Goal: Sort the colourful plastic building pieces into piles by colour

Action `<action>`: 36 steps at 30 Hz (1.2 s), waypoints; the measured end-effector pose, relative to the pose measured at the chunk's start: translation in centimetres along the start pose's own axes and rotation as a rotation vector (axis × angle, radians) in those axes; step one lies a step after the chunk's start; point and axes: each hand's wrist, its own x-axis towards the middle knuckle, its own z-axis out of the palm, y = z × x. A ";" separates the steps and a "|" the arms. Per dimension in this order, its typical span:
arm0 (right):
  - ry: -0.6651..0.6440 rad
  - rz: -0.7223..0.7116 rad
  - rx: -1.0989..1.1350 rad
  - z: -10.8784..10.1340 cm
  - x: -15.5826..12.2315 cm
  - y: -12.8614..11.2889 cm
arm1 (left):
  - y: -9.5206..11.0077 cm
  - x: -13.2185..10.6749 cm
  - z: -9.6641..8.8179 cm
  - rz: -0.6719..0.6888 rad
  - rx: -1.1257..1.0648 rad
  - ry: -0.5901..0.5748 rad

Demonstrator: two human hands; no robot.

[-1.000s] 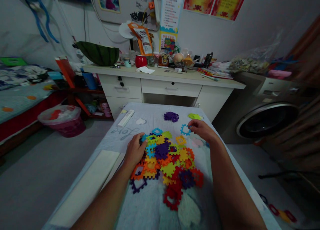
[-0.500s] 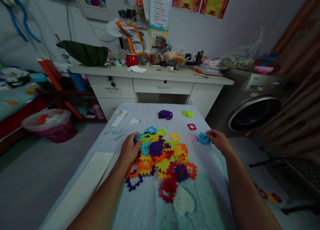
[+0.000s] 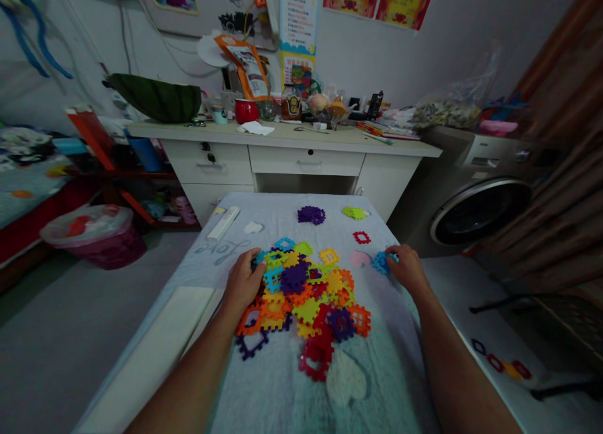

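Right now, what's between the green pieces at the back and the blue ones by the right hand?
One red frame-shaped piece lies between the green pieces and the blue pieces; the head view shows it.

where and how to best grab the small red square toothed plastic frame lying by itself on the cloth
I'd pinch the right bar of the small red square toothed plastic frame, coming from above and the right: it lies flat, its open centre probably gives a fingertip room, and the right hand is on that side.

The right grip (image 3: 407, 268) has shifted to the blue pieces (image 3: 379, 263).
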 end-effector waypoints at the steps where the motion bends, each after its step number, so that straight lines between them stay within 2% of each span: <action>1: 0.039 -0.033 0.009 0.1 -0.1 -0.7 | 0.0 0.0 0.0 -0.001 0.000 -0.002; 4: 0.080 -0.213 0.121 0.5 -0.6 -3.9 | -0.1 0.0 0.1 -0.003 0.004 -0.010; 9: -0.123 -0.460 0.369 1.6 -2.5 -9.9 | 0.2 0.0 -0.1 -0.003 0.013 -0.010; 15: -0.281 -0.661 0.440 1.2 -3.8 -15.7 | 0.6 -0.1 -0.2 0.008 0.023 -0.016; 19: -0.390 -0.700 0.404 0.9 -3.3 -18.8 | 0.7 -0.2 -0.3 0.014 0.021 -0.005; 23: -0.446 -0.704 0.384 0.8 -2.8 -19.9 | 0.9 -0.2 -0.3 0.024 0.011 0.003; 29: -0.447 -0.731 0.451 1.0 -2.4 -19.2 | 0.8 -0.1 -0.2 0.021 0.021 0.001; 33: -0.376 -0.663 0.569 1.0 -0.9 -19.0 | 0.8 -0.1 -0.2 0.022 0.010 -0.012; 36: -0.265 -0.549 0.579 1.9 1.7 -18.7 | 0.8 -0.1 -0.3 0.019 -0.004 -0.017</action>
